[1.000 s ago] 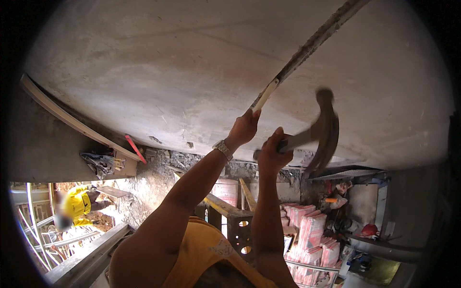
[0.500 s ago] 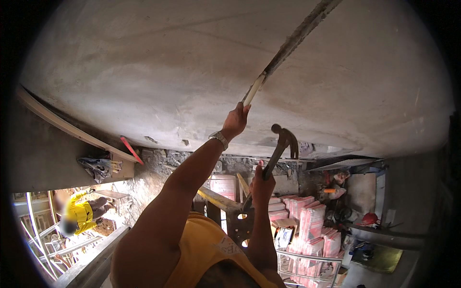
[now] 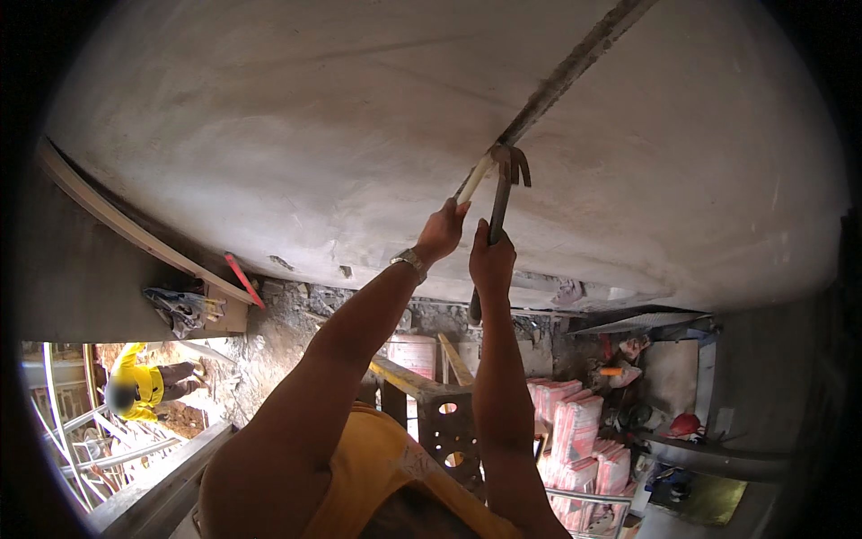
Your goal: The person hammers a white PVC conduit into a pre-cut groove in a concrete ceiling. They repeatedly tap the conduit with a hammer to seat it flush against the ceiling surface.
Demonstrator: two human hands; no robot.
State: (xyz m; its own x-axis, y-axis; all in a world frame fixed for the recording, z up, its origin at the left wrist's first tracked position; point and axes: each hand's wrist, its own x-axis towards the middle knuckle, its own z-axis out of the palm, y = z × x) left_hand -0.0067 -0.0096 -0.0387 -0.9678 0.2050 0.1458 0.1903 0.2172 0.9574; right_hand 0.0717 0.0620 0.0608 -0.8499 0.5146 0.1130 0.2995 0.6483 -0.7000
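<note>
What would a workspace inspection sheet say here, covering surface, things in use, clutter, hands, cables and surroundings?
Surface: broad grey wall with a dark, rough groove running diagonally.
Things in use: a hammer, its head by the upper end of a pale strip set along the groove's line; whether they touch cannot be told.
Clutter: stacked pink-and-white sacks, a red helmet, a red bar.
Hands: left hand closed on the strip; right hand closed around the hammer's handle.
Cables: nothing seen for certain.
Surroundings: a co-worker in yellow at lower left, apart from the hammer.
</note>
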